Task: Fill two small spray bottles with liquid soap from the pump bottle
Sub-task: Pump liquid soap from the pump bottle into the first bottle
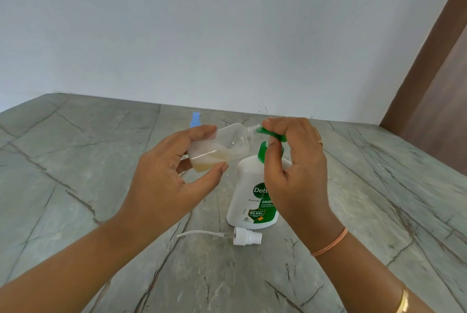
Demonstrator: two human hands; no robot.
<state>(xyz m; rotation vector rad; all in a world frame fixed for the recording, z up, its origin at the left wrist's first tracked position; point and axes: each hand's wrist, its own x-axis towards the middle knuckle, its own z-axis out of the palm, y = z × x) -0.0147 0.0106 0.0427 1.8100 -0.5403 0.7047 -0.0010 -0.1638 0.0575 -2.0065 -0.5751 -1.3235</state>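
Clear plastic spray bottle, small, cap off, sits in our left hand. Thumb under, fingers over its body, gripped firmly, raised above the grey veined stone table. Its long axis is tilted: base down-left, open neck up-right, so the mouth points right at the nozzle of the green pump head. Mouth and nozzle tip are touching or just apart; we cannot tell which. Amber soap pools in the low corner of the bottle, well under half full by our judgement.

Our right hand is curled round the green pump head, fingers on top, thumb beneath. The white plastic pump bottle stands just right of centre.

Right hand is the nearer one to the pump; left only has to line the neck up with the spout. We judge the next press turns on that alignment: the neck is narrow, and a slip sends soap down the outside.

White spray cap with its thin dip tube lies on its side, just near of the pump bottle. Blue-capped bottle, likely the second to fill, stands far behind the left hand, mostly hidden.
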